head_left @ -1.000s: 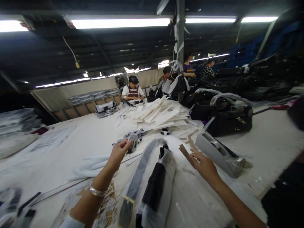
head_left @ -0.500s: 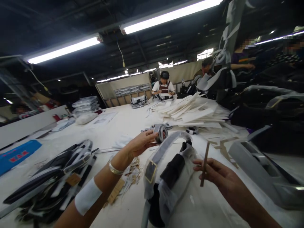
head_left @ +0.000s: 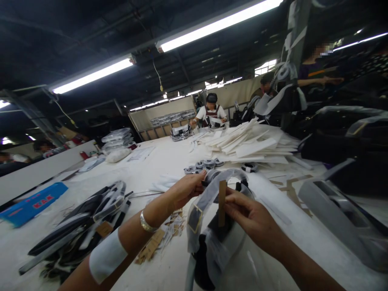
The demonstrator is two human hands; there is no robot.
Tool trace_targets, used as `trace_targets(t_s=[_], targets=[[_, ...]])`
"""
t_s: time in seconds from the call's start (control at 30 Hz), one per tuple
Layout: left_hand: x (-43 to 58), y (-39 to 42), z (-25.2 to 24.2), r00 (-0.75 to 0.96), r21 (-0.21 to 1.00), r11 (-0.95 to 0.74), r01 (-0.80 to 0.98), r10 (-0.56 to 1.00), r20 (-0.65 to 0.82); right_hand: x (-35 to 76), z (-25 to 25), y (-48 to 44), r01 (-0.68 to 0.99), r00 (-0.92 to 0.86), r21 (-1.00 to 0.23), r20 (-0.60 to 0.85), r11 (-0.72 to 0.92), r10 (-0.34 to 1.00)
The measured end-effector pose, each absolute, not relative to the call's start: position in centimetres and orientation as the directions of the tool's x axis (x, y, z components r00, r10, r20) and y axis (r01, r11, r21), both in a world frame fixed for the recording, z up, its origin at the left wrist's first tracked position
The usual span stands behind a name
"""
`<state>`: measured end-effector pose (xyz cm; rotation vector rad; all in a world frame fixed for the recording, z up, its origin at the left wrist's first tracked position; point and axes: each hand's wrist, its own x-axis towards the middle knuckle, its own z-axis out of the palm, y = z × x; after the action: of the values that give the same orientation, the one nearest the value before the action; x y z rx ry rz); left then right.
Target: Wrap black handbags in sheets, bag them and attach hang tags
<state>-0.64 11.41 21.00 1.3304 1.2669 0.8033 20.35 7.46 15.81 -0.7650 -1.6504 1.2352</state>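
My left hand (head_left: pixel 189 188), with a bracelet at the wrist, is closed on a rolled-up strap (head_left: pixel 211 175) in a greyish wrap, partly hidden by the fingers. Pinched in my right hand (head_left: pixel 248 210) is a narrow brown cardboard strip (head_left: pixel 222 202), held upright close to the rolled strap. Below and behind both hands lies a black bag with a tissue-wrapped handle (head_left: pixel 206 196); a gold buckle (head_left: pixel 195 219) shows through the wrap. My right hand and the strip cover part of the bag. Several more rolled straps (head_left: pixel 200 165) sit just beyond my left hand.
Black wrapped bag parts (head_left: pixel 81 222) lie on the left near a blue packet (head_left: pixel 36 204). Cardboard scraps (head_left: pixel 151 244) are by my left forearm. A pile of white sheets (head_left: pixel 254 141) and a grey dispenser (head_left: pixel 336 222) stand right. A co-worker (head_left: pixel 211 111) sits across the table.
My right hand has moved left with the cardboard strip, bringing it beside the rolled strap. My left hand still holds the roll, slightly further right in view. The camera view has shifted a little.
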Motion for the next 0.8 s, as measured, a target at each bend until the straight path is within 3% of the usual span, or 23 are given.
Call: trace_targets(t_s=[0.13, 0.2, 0.37, 0.53, 0.8], targets=[[-0.6, 10.6, 21.1, 0.463, 0.989, 0.144, 0.037, 0.875, -0.145, 20.0, 15.8, 7.5, -0.079, -0.336, -0.970, 0.242, 0.228, 0.910], [-0.6, 10.5, 20.5, 0.514, 0.993, 0.117, 0.015, 0.851, -0.108, 19.9, 15.7, 7.4, -0.099, -0.332, -0.974, 0.224, 0.202, 0.916], [-0.7, 10.5, 19.0, 0.462, 0.981, 0.085, 0.175, 0.872, -0.159, 19.8, 15.0, 7.2, -0.096, -0.347, -0.979, 0.203, 0.181, 0.916], [-0.5, 9.9, 19.4, 0.499, 0.984, 0.018, 0.177, 0.860, -0.106, 20.4, 15.3, 7.0, -0.030, -0.340, -0.982, 0.183, 0.184, 0.922], [-0.9, 9.8, 19.6, 0.447, 0.964, 0.083, 0.252, 0.874, -0.192, 22.2, 14.0, 6.0, -0.031, -0.275, -0.993, 0.116, 0.112, 0.954]])
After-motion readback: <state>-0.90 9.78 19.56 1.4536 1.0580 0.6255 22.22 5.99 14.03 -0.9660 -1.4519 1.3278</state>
